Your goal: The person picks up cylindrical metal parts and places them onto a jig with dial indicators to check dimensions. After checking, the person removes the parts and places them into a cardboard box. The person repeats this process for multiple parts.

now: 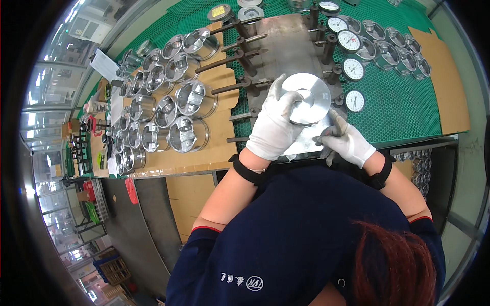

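My left hand (274, 125), in a white glove, grips a shiny round metal piston (317, 93) by its left side. The thumb lies over the flat face, which has a shallow round recess at its centre. My right hand (349, 142), gloved with grey-stained fingertips, is at the piston's lower right edge. Its index finger reaches up to the rim, while the other fingers are bent and apart. Beneath both hands lies a steel plate (288, 38), flanked by dark posts with rods on the left and several dial gauges (353, 69) on the right.
Several pistons (189, 135) stand in rows on cardboard (219, 125) at the left. More pistons (386, 55) stand on the green mat (408, 107) at the right, beside another cardboard sheet (449, 86). Round metal parts (250, 14) lie at the back. Further pistons (418, 166) sit below the bench.
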Demonstrator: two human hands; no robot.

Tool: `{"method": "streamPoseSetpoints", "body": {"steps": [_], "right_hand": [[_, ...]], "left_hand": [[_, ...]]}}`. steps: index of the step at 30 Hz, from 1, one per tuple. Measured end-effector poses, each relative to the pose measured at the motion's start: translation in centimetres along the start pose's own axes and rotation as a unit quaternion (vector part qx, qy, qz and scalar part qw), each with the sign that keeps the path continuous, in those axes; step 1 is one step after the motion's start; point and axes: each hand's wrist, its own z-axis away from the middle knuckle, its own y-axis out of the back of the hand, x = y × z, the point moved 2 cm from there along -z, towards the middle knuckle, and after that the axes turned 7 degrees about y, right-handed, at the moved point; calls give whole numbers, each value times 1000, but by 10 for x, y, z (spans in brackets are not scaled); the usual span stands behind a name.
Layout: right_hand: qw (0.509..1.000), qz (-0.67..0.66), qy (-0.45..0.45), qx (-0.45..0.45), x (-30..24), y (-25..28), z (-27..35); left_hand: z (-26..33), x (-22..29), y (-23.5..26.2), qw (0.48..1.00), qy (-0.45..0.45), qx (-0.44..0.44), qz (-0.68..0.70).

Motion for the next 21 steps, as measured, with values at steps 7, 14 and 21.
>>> {"method": "streamPoseSetpoints", "body": {"steps": [7,14,21], "right_hand": [[1000,-8,12,1,3,0,-2],[1000,2,-2,5,4,2,-2],[999,-15,27,-25,7,5,4]], "left_hand": [[1,-2,-2,1000,-8,12,4],[4,-7,-6,1000,-8,11,-12],[8,-4,-2,999,-31,11,-25]]}}
